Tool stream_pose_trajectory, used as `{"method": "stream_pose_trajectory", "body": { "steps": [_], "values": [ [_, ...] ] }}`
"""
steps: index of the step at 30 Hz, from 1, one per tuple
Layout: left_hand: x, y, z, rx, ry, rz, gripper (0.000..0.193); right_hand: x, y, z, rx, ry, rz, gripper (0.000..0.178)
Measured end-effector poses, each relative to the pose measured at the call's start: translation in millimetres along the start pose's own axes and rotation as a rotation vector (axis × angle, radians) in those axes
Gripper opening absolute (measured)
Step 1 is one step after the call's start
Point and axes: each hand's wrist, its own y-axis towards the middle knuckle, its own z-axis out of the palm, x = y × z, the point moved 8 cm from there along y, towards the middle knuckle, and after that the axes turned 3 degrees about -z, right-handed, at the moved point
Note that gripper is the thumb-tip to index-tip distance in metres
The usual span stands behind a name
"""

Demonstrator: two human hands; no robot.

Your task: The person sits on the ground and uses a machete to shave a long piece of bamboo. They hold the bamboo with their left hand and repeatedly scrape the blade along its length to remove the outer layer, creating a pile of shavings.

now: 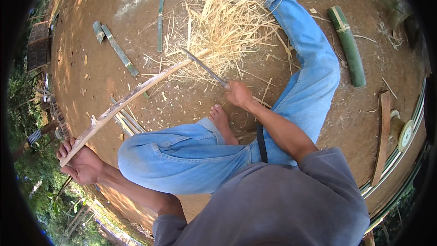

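My left hand is closed round the near end of a long, pale wooden stick, which slants up and away to the right. Bark-like dark patches and a small stub show along its upper side. In my right hand is the handle of a knife with a narrow grey blade. The blade crosses the stick close to its far end, and seems to touch it there. Beyond that end lies a heap of pale shavings on the ground.
A thick green bamboo piece lies at the right, with a brown plank and a round-faced object nearer. Split bamboo lies at the far left. My legs in blue jeans are bent, feet bare on brown earth.
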Motion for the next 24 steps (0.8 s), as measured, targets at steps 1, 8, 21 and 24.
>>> {"method": "stream_pose_trajectory", "body": {
  "steps": [1, 8, 21, 24],
  "values": [
    [1, -1, 0, -0.003, 0.001, 0.002, 0.029, -2, 0, 0, -0.009, -0.027, -0.001, 0.021],
    [-1, 5, 4, 0.069, -0.026, -0.026, 0.030, -42, 12, 3, -0.033, 0.022, 0.155, 0.025],
    [-7, -1, -8, -0.053, 0.193, 0.068, 0.048, -27, 2, -1, -0.033, 0.059, 0.103, 0.026],
    [-11, -2, -28, -0.171, 0.300, 0.126, 0.050, 24, -16, 4, 0.048, 0.009, -0.069, 0.025]
  ]
}}
